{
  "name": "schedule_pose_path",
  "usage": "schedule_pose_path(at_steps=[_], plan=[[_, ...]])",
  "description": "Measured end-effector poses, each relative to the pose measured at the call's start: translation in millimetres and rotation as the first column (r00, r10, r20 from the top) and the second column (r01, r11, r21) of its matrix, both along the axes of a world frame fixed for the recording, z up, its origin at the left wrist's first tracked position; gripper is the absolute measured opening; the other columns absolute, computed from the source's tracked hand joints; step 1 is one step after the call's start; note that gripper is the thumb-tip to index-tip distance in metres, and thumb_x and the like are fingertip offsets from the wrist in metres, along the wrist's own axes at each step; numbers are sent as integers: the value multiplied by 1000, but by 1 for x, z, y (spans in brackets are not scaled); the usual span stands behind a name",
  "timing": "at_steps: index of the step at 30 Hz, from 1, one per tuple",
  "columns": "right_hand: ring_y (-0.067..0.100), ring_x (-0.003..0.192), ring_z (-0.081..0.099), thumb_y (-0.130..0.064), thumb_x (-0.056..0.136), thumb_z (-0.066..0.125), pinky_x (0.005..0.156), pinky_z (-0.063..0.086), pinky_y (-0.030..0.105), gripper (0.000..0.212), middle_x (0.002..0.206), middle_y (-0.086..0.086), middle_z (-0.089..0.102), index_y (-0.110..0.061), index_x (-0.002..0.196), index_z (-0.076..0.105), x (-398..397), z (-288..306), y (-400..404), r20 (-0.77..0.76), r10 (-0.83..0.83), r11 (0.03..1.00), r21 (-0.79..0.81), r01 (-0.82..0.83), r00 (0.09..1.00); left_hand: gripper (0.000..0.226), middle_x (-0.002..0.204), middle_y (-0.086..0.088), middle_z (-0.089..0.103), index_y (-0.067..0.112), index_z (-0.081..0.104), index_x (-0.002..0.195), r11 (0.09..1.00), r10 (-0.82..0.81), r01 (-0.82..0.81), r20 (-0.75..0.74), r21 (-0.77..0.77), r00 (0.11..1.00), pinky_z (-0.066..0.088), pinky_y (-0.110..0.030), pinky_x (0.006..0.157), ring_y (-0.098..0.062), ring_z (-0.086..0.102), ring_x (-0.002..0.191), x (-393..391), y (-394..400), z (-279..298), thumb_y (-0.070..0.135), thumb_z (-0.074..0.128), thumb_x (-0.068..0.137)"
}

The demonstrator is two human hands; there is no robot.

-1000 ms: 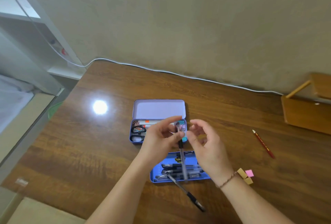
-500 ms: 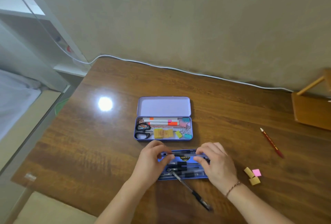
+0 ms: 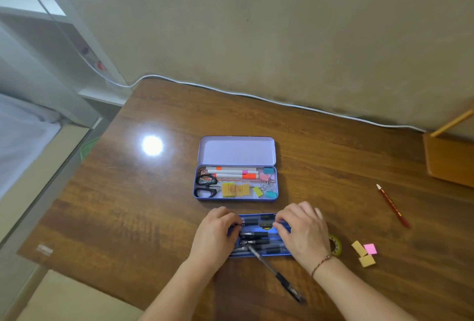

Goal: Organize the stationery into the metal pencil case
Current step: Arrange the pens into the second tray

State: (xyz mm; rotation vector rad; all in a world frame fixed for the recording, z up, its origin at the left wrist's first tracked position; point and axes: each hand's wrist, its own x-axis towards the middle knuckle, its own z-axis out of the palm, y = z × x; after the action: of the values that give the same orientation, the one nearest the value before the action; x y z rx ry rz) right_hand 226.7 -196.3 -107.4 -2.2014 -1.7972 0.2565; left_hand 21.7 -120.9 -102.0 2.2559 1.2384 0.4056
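A lilac metal pencil case lies open mid-table with its lid folded back. Inside are markers, black scissors, yellow sticky pads and coloured binder clips. Nearer me sits a blue tray with several dark pens in it. My left hand and my right hand pinch the two ends of a dark pen lying crosswise at the tray's far side. Another black pen lies slanted over the tray's near edge onto the table.
A red pencil lies on the table at the right. A tape roll sits by my right wrist, with tan and pink sticky pads beyond it. A wooden stand is far right; a white cable runs along the wall.
Both hands came down from above the open case to the blue tray, turning the pen from upright to crosswise and lowering it onto the tray's far side.
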Motion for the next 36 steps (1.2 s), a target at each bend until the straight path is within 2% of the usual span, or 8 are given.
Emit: schedule_pose_path(at_steps=[9,13,16,20,26,31,36], plan=[[15,77,52,-32,77,74,65,39,30,8,78,-14,61,-30,80,67,-2,0,-2,8,-47,999,-14,47,999,7,84,5,59,18,71,87,999,17,-18,27,27,999,53,-34,64,-14,55,77,-3,-3,-4,17,75,83],[15,77,50,-32,75,75,64,38,30,10,77,-14,59,-31,75,64,3,0,-6,15,-83,996,-24,83,996,15,86,7,57,19,68,90,999,38,-38,25,5,999,53,-30,64,-12,54,76,-3,-1,-5,25,78,80],[14,78,49,-33,78,71,66,40,31,8,77,-13,57,-31,77,64,1,0,-2,35,-60,998,-34,62,998,19,85,7,56,21,68,88,1000,-6,6,-3,17,1000,51,-31,66,-14,54,76,-4,1,-5,31,80,77],[14,77,49,-33,79,71,65,41,31,5,75,-14,57,-31,77,67,0,2,1,56,-19,1000,-23,20,998,11,84,9,58,24,71,82,999,-35,36,-20,38,999,51,-36,66,-14,53,75,-4,5,-4,28,80,78],[12,78,47,-35,81,68,67,40,29,5,78,-14,54,-32,78,66,1,0,3,68,13,1000,-29,-11,998,13,83,12,56,26,68,78,999,34,-34,-4,-11,999,50,-33,68,-12,51,77,-6,9,-6,24,80,77],[11,79,45,-37,78,68,66,41,27,11,85,-10,46,-31,81,59,-2,-5,6,36,-14,999,-32,15,999,10,82,11,56,26,68,80,999,36,-36,-26,6,999,50,-33,67,-12,51,76,-8,11,-6,25,78,80],[11,81,47,-36,77,70,69,44,28,17,88,-10,46,-31,83,55,-3,-5,10,15,-20,999,-26,21,1000,9,80,13,56,26,66,80,999,48,-48,-20,8,999,50,-33,66,-10,51,74,-9,13,-8,27,74,83]])
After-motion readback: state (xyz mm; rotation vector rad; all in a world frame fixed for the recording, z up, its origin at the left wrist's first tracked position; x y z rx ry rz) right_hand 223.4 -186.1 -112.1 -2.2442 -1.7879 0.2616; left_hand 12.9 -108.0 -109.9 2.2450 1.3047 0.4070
